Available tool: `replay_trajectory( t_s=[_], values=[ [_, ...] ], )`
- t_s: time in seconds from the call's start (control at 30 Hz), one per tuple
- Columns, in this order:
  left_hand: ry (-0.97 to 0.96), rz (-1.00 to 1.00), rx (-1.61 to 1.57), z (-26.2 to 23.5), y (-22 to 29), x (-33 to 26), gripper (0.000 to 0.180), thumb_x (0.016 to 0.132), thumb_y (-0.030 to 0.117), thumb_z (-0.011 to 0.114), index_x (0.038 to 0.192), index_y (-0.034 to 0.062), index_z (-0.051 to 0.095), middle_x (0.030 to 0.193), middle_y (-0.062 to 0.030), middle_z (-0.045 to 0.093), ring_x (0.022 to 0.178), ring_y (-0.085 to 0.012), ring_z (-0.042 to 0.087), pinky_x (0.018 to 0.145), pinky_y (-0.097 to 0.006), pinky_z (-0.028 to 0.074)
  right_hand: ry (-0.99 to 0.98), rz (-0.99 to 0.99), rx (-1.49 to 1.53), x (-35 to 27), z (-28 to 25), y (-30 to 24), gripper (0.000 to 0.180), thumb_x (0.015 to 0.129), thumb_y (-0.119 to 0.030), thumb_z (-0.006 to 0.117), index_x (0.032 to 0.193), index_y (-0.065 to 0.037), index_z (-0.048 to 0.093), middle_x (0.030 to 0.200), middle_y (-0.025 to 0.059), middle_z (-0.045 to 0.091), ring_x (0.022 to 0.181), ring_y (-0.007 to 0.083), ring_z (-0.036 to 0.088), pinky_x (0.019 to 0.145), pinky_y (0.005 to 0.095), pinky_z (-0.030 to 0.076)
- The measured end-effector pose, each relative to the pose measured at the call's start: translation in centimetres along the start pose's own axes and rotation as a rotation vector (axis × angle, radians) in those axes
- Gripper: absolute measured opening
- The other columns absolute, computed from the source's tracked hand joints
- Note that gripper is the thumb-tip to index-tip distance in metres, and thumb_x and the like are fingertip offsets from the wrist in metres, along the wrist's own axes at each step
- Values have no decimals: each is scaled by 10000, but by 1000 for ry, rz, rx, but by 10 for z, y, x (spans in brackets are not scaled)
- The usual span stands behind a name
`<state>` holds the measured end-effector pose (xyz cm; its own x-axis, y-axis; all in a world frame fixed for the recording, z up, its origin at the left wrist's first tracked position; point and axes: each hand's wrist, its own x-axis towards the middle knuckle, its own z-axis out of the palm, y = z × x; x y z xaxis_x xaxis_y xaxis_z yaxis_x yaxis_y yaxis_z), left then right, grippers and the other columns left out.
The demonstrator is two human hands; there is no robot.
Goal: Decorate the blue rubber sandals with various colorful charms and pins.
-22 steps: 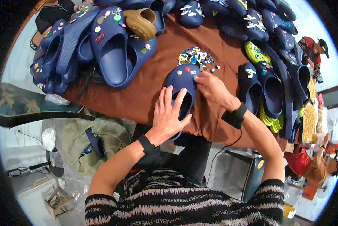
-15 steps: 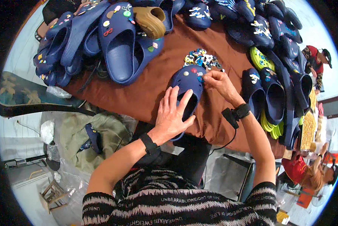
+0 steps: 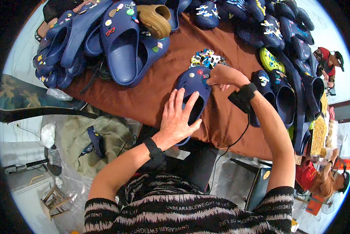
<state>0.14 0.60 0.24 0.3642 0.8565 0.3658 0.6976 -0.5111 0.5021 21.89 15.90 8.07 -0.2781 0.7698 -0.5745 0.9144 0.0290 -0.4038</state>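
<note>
Your left hand (image 3: 177, 119) lies flat, fingers spread, on the heel end of a navy clog (image 3: 193, 91), pressing it to the surface (image 3: 159, 89). Your right hand (image 3: 223, 76) is pinched at the clog's toe, fingertips closed on a small charm (image 3: 205, 76) there; whether the charm is seated in its hole I cannot tell. The clog lies between your hands, toe pointing away from you. Just beyond your right hand sits a little heap of coloured charms (image 3: 207, 59). Beyond your left hand is a pile of navy clogs (image 3: 116, 43) with a tan clog (image 3: 154, 19) on top. More clogs (image 3: 284, 93) lie beside your right forearm.
</note>
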Motion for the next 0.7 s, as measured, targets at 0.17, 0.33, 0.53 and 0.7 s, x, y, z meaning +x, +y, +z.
replay_trajectory(
  t_s=[0.17, 0.33, 0.53, 0.7],
  values=[
    [-8, -8, 14, -1, 1, 1, 920, 760, 331, 799, 1536, 144, 345, 1500, -253, 319, 1394, -488, 323, 1142, -573, 345, 54, -65, -132, 6, 4, 3, 366, 879, -339, 717, 710, -16, 680, 615, 77, 674, 540, 178, 671, 499, 315, 546],
    [-2, 13, -27, 1, 0, 1, 905, 795, 350, 781, 1558, 191, 323, 1509, -262, 303, 1408, -494, 306, 1089, -598, 380, 90, -173, 459, -3, 36, 57, 382, 938, -414, 712, 856, -42, 678, 717, 44, 682, 625, 138, 684, 561, 270, 550],
    [20, 7, -57, -3, -1, -1, 900, 774, 289, 795, 1543, 181, 341, 1501, -255, 328, 1397, -491, 330, 1087, -592, 385, 236, -75, 550, -26, 71, 89, 289, 999, -280, 641, 944, 3, 652, 746, 50, 661, 659, 147, 696, 557, 280, 526],
    [28, 4, -74, -7, -1, -4, 892, 774, 278, 791, 1541, 182, 346, 1504, -256, 327, 1392, -493, 338, 1095, -592, 377, 495, 25, 456, -24, 65, 105, 193, 954, -161, 645, 967, 31, 657, 725, 121, 672, 613, 184, 684, 584, 330, 540]
  ],
)
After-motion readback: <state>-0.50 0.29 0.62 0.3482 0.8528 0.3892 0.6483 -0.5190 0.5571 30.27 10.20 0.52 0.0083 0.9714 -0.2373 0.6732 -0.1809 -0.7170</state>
